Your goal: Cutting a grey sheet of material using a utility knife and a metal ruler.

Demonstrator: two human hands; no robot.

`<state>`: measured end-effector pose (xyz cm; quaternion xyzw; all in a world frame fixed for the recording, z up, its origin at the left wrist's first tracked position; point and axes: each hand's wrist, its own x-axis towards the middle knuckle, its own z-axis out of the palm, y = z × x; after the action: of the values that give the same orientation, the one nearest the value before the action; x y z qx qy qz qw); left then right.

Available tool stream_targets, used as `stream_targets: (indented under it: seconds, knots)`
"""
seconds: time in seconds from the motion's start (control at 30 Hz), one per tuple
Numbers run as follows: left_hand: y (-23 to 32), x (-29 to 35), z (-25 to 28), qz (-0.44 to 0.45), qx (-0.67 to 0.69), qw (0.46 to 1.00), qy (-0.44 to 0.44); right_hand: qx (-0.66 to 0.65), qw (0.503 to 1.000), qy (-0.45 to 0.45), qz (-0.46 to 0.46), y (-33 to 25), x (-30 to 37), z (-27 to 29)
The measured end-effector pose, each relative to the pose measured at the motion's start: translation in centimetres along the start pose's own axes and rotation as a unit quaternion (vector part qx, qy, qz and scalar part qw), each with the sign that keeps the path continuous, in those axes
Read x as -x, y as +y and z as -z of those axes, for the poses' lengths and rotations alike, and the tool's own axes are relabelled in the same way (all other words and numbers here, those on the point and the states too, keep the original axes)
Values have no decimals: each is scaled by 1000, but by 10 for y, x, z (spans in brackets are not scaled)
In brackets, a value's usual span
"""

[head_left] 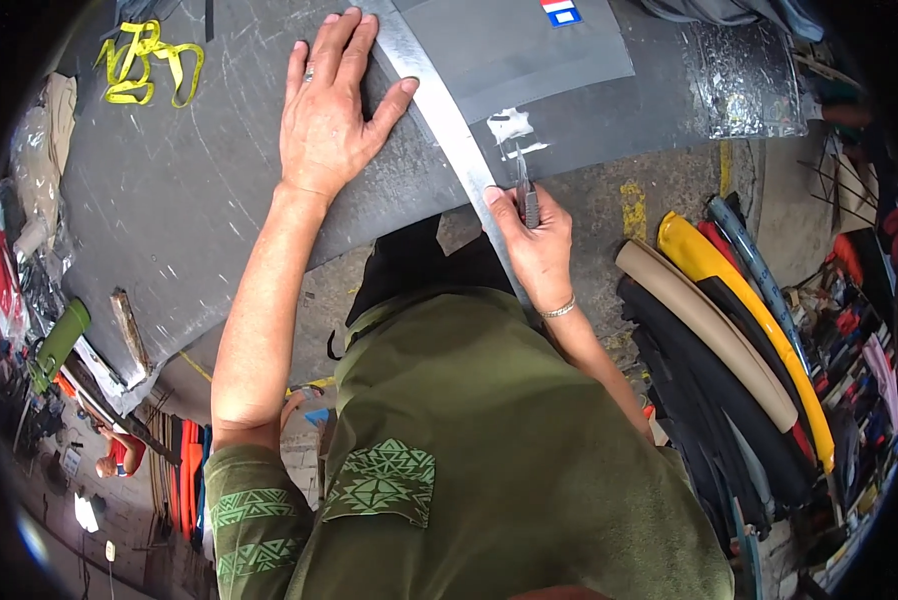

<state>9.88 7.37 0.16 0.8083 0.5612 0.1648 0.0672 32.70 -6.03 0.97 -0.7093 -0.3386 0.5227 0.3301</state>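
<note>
My left hand [331,125] lies flat on the dark grey table [194,190], fingers stretched out. Its fingertips and thumb touch the left edge of a long metal straightedge [447,122]. That bar runs slantwise from the table's far side down past its near edge, toward my waist. Closed around a utility knife [530,207], my right hand [541,250] is at the near edge, its thumb against the straightedge. The knife's blade points away from me, over the table edge. A smooth grey sheet [534,55] lies to the right of the straightedge.
A yellow tape measure [147,50] lies loosely coiled at the far left. Rolls of material, including a tan roll [704,330] and a yellow roll [754,330], stand at the right. Clear plastic [39,190] hangs along the left. Another person [121,453] appears at lower left.
</note>
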Motion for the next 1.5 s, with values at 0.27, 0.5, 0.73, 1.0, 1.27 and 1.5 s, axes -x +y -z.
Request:
stream_targets:
  seconds: [0.27,0.5,0.73,1.0,1.27,1.5]
  knots:
    - [4,0,2,27,8,1000,7,44,999,7,28,5,-1,1]
    - [4,1,3,28,15,999,-3,11,1000,4,10,10,-1,1]
    - [5,0,3,29,9,1000,-6,6,1000,2,14,13,-1,1]
    - [4,0,3,30,8,999,-9,16,1000,3,21,11,0,1]
    - [4,1,2,28,9,1000,-7,13,1000,-2,6,10,-1,2]
    - [4,2,1,31,7,999,-7,14,1000,-10,6,9,0,3]
